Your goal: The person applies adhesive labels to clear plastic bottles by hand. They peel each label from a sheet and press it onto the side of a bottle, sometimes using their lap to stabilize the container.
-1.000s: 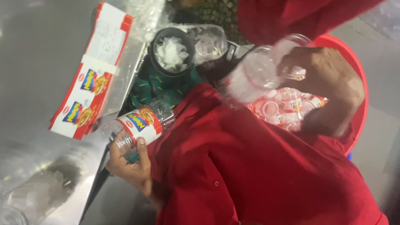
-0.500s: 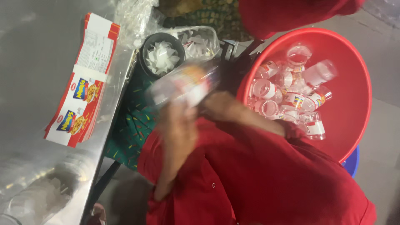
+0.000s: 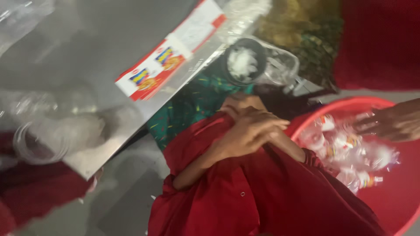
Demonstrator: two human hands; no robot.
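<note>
The left hand (image 3: 251, 131) rests on the lap, fingers loosely curled, forearm bent at the elbow; the right hand (image 3: 391, 123) reaches forward, blurred, grip unclear

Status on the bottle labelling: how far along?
Done: many labelled bottles are piled in the red basin, with another person's hand over them.
In hand: nothing visible; the hands are pressed together.
Left: unused label sheets and blurred clear containers are on the metal table.
</note>
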